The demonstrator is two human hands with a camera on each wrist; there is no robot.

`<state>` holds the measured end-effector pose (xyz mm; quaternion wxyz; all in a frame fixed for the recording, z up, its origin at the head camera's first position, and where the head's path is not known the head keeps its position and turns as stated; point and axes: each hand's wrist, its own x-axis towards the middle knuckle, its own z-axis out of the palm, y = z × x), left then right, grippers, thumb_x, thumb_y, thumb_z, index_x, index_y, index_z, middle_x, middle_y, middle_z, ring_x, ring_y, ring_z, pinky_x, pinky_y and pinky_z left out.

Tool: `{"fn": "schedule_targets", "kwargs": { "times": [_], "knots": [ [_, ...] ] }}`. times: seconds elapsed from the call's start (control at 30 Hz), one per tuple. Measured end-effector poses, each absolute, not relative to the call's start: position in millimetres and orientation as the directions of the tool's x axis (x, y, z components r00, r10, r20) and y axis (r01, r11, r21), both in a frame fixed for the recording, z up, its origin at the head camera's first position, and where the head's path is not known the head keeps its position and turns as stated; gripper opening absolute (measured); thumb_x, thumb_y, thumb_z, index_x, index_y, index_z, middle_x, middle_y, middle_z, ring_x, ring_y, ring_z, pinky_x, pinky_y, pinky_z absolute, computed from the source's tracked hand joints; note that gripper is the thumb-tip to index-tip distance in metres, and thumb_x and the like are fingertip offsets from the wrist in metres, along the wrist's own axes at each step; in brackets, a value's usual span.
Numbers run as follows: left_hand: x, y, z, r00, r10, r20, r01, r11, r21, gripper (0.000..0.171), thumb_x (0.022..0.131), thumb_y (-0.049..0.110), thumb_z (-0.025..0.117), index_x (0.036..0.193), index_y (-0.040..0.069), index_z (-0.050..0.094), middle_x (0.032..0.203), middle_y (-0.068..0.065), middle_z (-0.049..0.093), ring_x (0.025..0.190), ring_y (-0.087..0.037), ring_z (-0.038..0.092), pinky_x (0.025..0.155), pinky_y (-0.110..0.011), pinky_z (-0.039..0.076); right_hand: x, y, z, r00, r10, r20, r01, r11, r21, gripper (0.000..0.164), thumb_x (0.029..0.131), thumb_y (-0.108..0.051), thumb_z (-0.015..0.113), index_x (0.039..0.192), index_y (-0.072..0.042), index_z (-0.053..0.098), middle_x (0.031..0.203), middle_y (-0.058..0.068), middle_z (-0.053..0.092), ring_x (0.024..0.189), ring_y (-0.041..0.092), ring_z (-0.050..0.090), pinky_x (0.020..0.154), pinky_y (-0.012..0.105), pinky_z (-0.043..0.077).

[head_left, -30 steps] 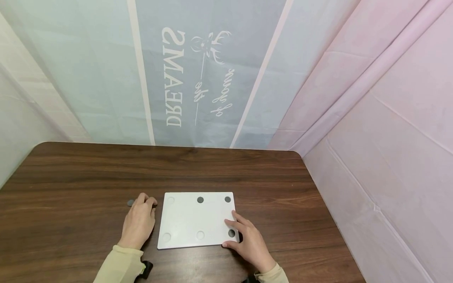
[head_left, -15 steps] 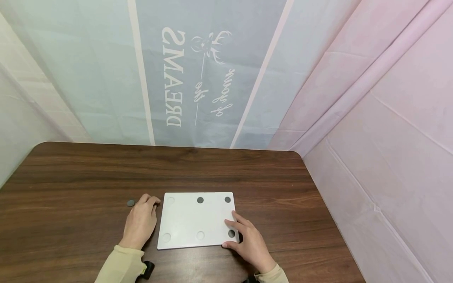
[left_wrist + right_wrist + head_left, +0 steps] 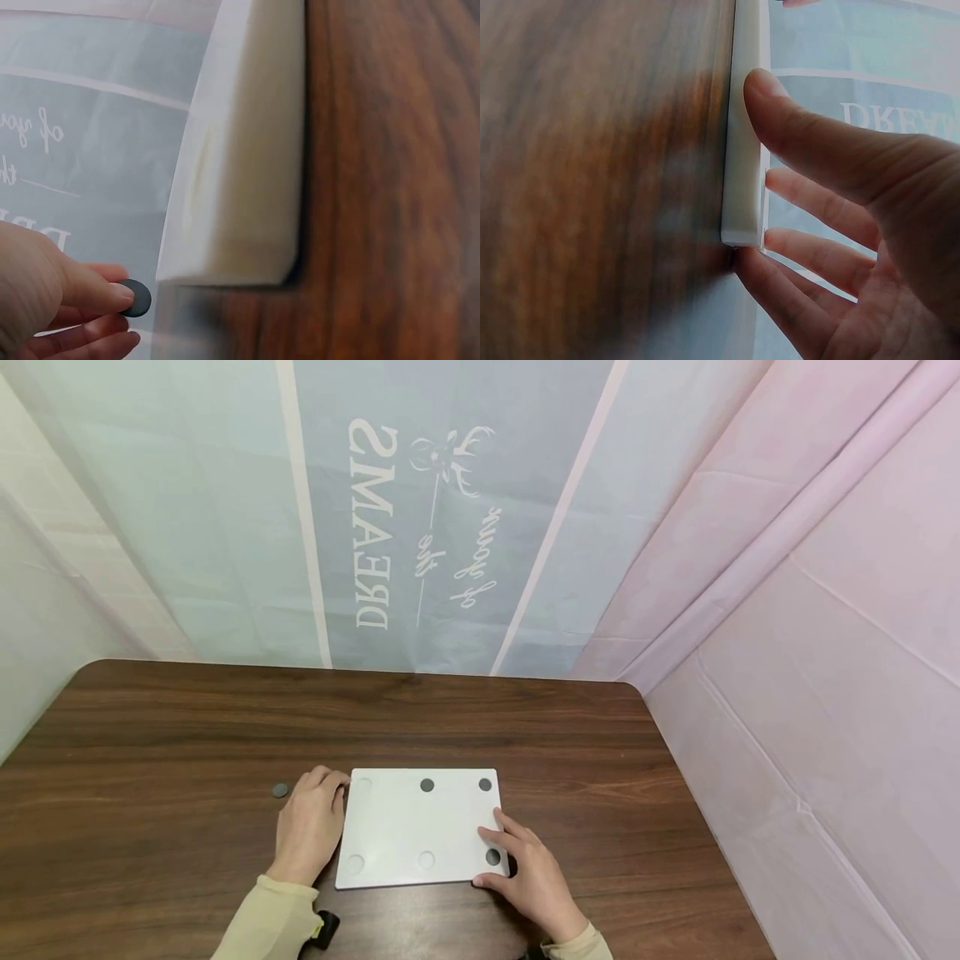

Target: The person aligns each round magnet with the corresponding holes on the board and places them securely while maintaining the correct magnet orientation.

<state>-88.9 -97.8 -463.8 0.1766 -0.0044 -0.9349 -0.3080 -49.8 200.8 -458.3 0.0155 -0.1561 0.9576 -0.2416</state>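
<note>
A white rectangular board [image 3: 405, 827] lies flat on the table, with round recesses along its long edges. Three of these hold dark grey discs, one of them at the top middle [image 3: 427, 785]; the others show as bare circles. My left hand [image 3: 309, 827] is at the board's far left corner. In the left wrist view it pinches a small dark round disc [image 3: 136, 298] between thumb and fingers. My right hand [image 3: 534, 881] grips the near right corner, its thumb [image 3: 780, 112] against the front edge and other fingers on the top and right side.
Another loose dark disc [image 3: 281, 790] lies on the wooden table [image 3: 187, 735], left of my left hand. A printed cloth [image 3: 450, 527] hangs behind the table, and a pale pink cloth [image 3: 840, 693] hangs along the right.
My left hand has moved right to the board's far left corner, and the loose disc behind it shows fully. The right hand keeps its place on the board.
</note>
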Motion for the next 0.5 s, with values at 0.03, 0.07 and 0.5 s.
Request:
{"fn": "schedule_targets", "kwargs": {
  "times": [0.03,0.07,0.5],
  "knots": [
    [-89.6,-97.0,-464.1,-0.937,-0.098,0.335,0.122,0.807,0.578,0.013,0.083,-0.007,0.065,0.094,-0.001,0.071,0.089,-0.012,0.065,0.084,-0.03,0.061,0.062,-0.046,0.053,-49.6,201.0,-458.3,-0.951,-0.305,0.045,-0.289,0.835,-0.468,0.058,0.068,-0.034,0.085,0.119,-0.014,0.069,0.139,0.011,0.054,0.121,0.031,0.056,0.091,0.047,0.05],
    [-90.3,-96.3,-464.4,-0.936,-0.097,0.338,0.126,0.804,0.582,0.013,0.083,-0.006,0.066,0.094,-0.001,0.07,0.09,-0.012,0.065,0.083,-0.03,0.062,0.062,-0.045,0.053,-49.6,201.2,-458.4,-0.952,-0.303,0.044,-0.288,0.835,-0.468,0.058,0.068,-0.034,0.085,0.12,-0.015,0.069,0.14,0.011,0.054,0.121,0.031,0.056,0.091,0.047,0.05],
    [-94.7,-87.6,-464.8,-0.941,-0.093,0.324,0.146,0.755,0.639,0.013,0.085,-0.007,0.064,0.094,-0.001,0.069,0.09,-0.013,0.066,0.08,-0.03,0.066,0.067,-0.044,0.055,-50.3,200.8,-457.8,-0.953,-0.302,0.033,-0.281,0.835,-0.473,0.058,0.068,-0.034,0.085,0.12,-0.015,0.069,0.14,0.011,0.053,0.122,0.032,0.055,0.09,0.048,0.05]
  ]
}}
